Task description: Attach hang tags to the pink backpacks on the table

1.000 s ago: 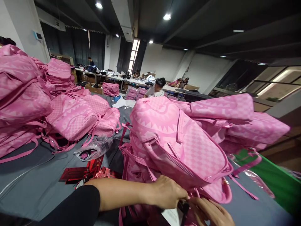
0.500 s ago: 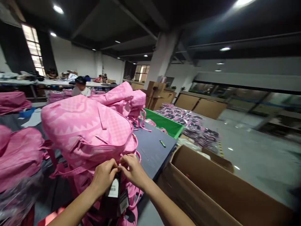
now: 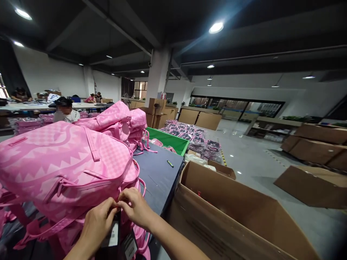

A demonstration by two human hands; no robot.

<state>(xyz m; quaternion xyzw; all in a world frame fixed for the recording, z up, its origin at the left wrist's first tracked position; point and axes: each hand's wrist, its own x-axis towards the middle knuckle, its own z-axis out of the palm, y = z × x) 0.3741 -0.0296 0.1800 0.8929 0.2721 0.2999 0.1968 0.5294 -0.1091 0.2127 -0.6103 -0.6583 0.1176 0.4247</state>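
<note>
A large pink backpack point(image 3: 67, 162) with a tone-on-tone jagged pattern lies on top of other pink bags at the left. Below its front edge, my left hand point(image 3: 97, 220) and my right hand point(image 3: 137, 208) meet fingertip to fingertip. Both are closed in a pinch at the top end of a black hang tag point(image 3: 114, 234) with a white label. The small tie between the fingers is hidden. A second black tag point(image 3: 130, 247) with a white label hangs just to the right of it, beside the pink straps.
Right of the bags is a dark table point(image 3: 159, 169) with a small green cutter point(image 3: 170, 163) on it. An open cardboard box point(image 3: 206, 216) stands beside the table. Beyond are a green bin point(image 3: 173, 139), wrapped bags point(image 3: 189, 131) and a seated person point(image 3: 65, 112).
The view has turned to the right, so the bags and hands sit further left, and more cartons show at right. My hands stay pinched together at the tag's top.
</note>
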